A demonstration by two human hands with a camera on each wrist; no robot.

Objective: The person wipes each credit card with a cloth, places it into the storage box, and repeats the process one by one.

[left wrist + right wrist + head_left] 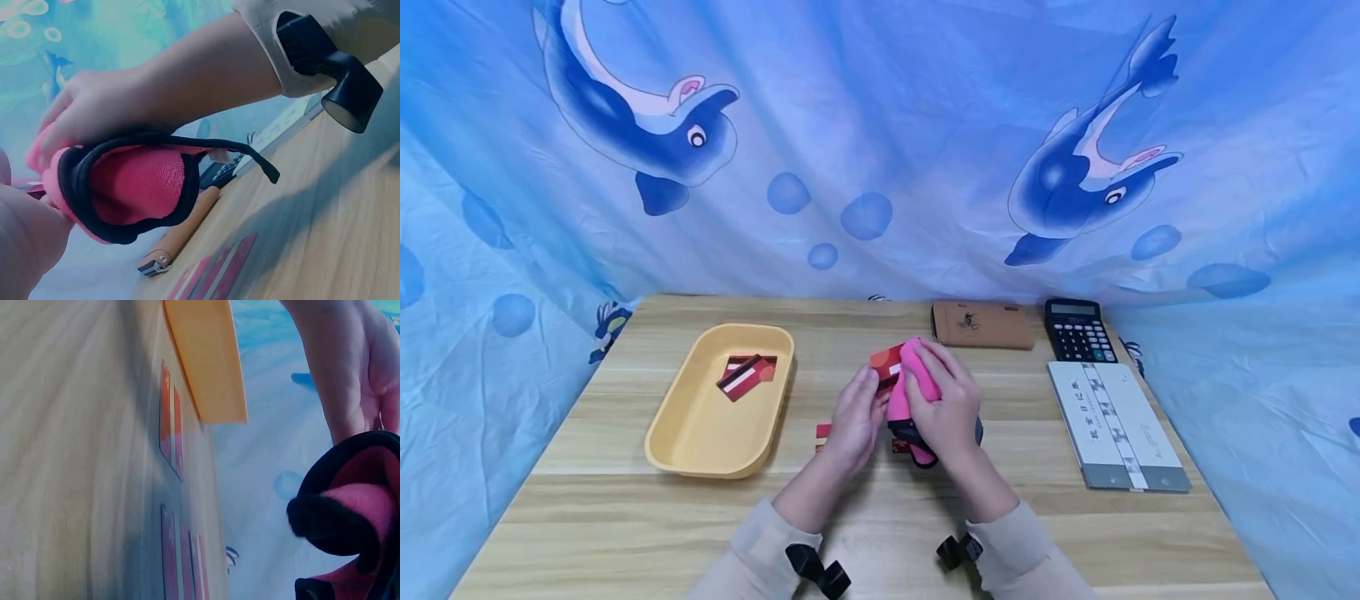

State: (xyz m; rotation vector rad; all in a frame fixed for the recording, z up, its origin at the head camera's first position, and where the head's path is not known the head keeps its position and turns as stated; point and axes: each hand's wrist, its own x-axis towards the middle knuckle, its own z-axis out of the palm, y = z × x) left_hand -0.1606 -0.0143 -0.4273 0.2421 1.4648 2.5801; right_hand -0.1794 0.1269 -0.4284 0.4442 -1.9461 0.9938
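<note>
My left hand (pixel 854 417) pinches a red bank card (pixel 886 362) by its near edge, above the table. Against the card's right side, my right hand (pixel 946 402) grips a bunched pink plush cloth (pixel 920 375) with black edging. In the left wrist view the cloth (pixel 140 187) curves into an open hollow with a black strap trailing from it. More red cards lie on the table under the hands; one red card (pixel 823 432) shows just left of my left wrist, and others (pixel 172 422) appear in the right wrist view.
On the left stands a yellow tray (pixel 673 425) with red cards (pixel 748 375) in it. A brown wallet (pixel 983 325) lies at the back edge. To the right are a black calculator (pixel 1078 332) and a white-grey notebook (pixel 1116 427). A blue dolphin-print curtain (pixel 880 150) hangs behind.
</note>
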